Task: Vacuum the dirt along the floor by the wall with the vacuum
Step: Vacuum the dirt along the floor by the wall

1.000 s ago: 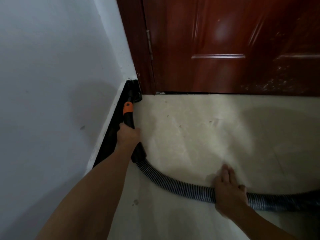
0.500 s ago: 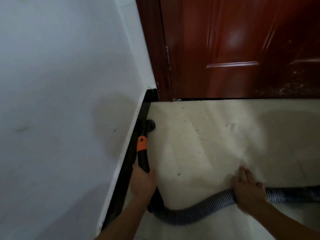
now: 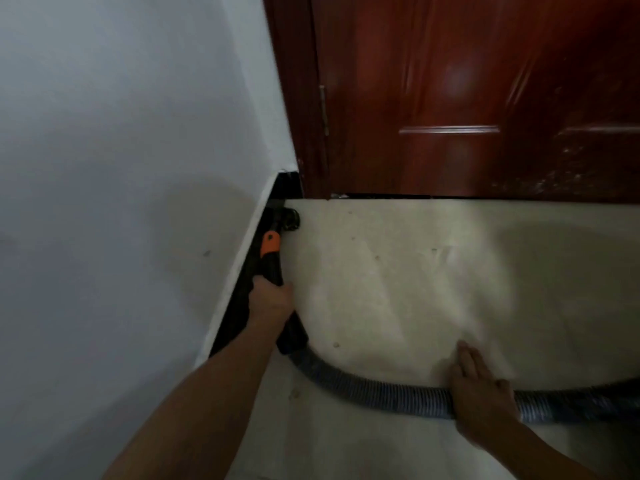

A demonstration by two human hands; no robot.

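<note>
My left hand (image 3: 268, 299) grips the black vacuum handle (image 3: 273, 268), which carries an orange button (image 3: 270, 244). The black nozzle (image 3: 289, 220) lies on the pale floor against the dark baseboard (image 3: 239, 317), close to the corner by the door. A grey ribbed hose (image 3: 374, 389) curves from the handle's rear end across the floor to the right. My right hand (image 3: 481, 396) lies over the hose, fingers stretched forward onto the floor and thumb down the hose's near side. A few small specks of dirt (image 3: 335, 345) dot the floor.
A white wall (image 3: 121, 202) rises on the left. A closed red-brown wooden door (image 3: 467, 98) with its frame stands straight ahead, a dark gap under it. The pale floor (image 3: 415, 289) stretches between the hose and the door.
The nozzle has slid forward along the baseboard toward the door corner, after being pulled back half a second earlier. The hose has followed. My right hand stays on the hose.
</note>
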